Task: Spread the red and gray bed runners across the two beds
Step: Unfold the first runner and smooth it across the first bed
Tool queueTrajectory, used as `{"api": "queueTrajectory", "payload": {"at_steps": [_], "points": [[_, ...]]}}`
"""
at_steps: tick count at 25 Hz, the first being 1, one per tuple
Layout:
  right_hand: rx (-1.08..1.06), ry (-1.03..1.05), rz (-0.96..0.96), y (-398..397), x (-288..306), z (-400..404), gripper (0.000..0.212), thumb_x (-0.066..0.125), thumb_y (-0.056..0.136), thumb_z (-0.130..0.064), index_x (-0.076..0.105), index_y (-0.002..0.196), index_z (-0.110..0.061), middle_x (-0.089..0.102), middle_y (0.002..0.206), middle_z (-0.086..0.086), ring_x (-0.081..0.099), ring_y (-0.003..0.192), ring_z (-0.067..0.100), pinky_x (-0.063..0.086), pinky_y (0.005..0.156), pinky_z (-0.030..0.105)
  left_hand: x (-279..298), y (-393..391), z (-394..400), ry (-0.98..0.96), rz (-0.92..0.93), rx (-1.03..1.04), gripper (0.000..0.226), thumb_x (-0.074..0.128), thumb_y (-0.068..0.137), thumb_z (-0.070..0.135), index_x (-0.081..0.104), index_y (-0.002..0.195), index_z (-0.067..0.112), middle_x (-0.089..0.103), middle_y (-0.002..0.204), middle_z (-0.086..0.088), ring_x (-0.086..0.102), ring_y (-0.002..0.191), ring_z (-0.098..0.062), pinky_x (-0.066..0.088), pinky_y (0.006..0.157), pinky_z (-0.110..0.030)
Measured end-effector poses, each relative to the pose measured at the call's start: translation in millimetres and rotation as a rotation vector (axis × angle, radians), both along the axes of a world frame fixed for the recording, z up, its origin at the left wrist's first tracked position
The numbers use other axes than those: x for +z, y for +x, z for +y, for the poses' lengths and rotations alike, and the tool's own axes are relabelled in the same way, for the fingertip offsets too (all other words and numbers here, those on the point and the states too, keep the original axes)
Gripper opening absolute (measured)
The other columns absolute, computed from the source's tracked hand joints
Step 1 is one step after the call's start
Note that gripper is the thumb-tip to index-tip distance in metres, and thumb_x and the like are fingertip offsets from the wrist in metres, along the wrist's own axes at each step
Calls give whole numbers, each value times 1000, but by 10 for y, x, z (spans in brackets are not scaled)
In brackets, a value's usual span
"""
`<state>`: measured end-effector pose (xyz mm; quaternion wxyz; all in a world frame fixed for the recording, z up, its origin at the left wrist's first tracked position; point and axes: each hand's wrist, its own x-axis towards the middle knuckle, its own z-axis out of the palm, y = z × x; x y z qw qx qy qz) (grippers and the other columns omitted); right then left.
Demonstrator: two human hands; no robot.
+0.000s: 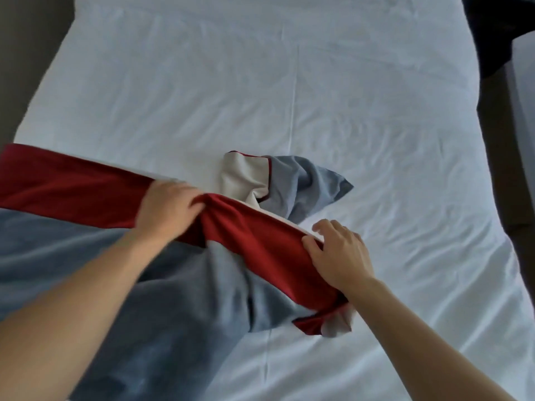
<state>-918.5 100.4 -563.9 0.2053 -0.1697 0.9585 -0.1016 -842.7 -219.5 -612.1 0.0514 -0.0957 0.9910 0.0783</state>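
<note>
Surface: a wide bed with a white wrinkled sheet (318, 82) fills most of the view; one long straight crease runs down its middle.
Runner: the red and gray fabric bed runner (115, 270) lies on the near left part of the bed, flat at the left edge and bunched toward the middle; its red band runs along the far side, the gray part is nearer to the person.
Runner end: a twisted end with the pale lining turned up lies on the sheet just beyond the two hands.
Left hand: the left hand (168, 205) has its fingers curled into a fold of the red band and grips it.
Right hand: the right hand (338, 253) rests on the red band with fingers spread and relaxed, holding nothing.
Room: dark brown floor (498, 169) shows on the right; a dark object (498, 30) is in the upper right corner, and I cannot tell what it is.
Second bed: a narrow white edge (525, 91) is seen at the far right.
</note>
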Motion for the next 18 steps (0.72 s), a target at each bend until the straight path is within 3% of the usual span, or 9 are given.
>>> {"api": "queueTrajectory", "payload": {"at_steps": [2,4,7,9,11,13,15,18], "points": [[25,-45,-91,-55,47,-93,36,49,93,-53,59,115,-27,67,113,-7,61,104,21,43,93,37,116,214,-404,-102,-126,273,15,70,84,28,73,88,14,68,85,-14,66,82,-38,46,73,-44],[39,-113,-136,-71,54,-236,32,49,90,-55,60,105,-30,69,102,-10,62,96,20,47,86,36,233,281,-536,-172,-181,417,18,68,81,20,72,97,14,66,94,-16,63,90,-40,45,81,-47],[46,-238,-150,-39,7,-446,18,55,89,-42,63,88,-25,69,87,-6,63,87,22,49,77,36,382,-1,-10,22,-15,142,43,59,74,16,67,117,14,69,115,-11,63,104,-34,42,97,-45],[8,-321,-110,-59,-21,-559,14,57,89,-34,64,85,-23,69,87,-3,62,85,23,49,74,37,458,-208,567,262,-18,-73,46,57,80,37,63,124,24,69,118,0,61,108,-25,43,100,-40],[-52,-388,1,-182,-62,-586,12,58,90,-26,66,96,-20,67,98,1,62,91,24,49,77,38,490,-258,1076,365,-208,-201,50,53,80,62,61,120,35,69,113,11,61,105,-16,49,92,-36],[10,-294,127,-377,-119,-548,32,58,89,-18,62,120,-16,61,122,6,57,110,30,47,90,44,497,-151,1219,336,-314,-284,34,54,85,56,61,108,32,67,105,10,62,100,-16,49,82,-35],[120,-88,149,-597,-210,-490,57,60,87,-15,47,141,-17,44,146,9,42,131,32,35,105,46,454,-18,839,270,-279,-146,22,55,90,43,62,104,28,68,102,6,64,98,-22,49,77,-35],[211,64,97,-797,-379,-481,71,60,85,-19,35,151,-23,31,156,11,27,142,31,23,115,47,356,318,-239,112,-333,300,19,61,88,39,66,105,32,72,101,-2,67,95,-33,53,75,-39]]}}
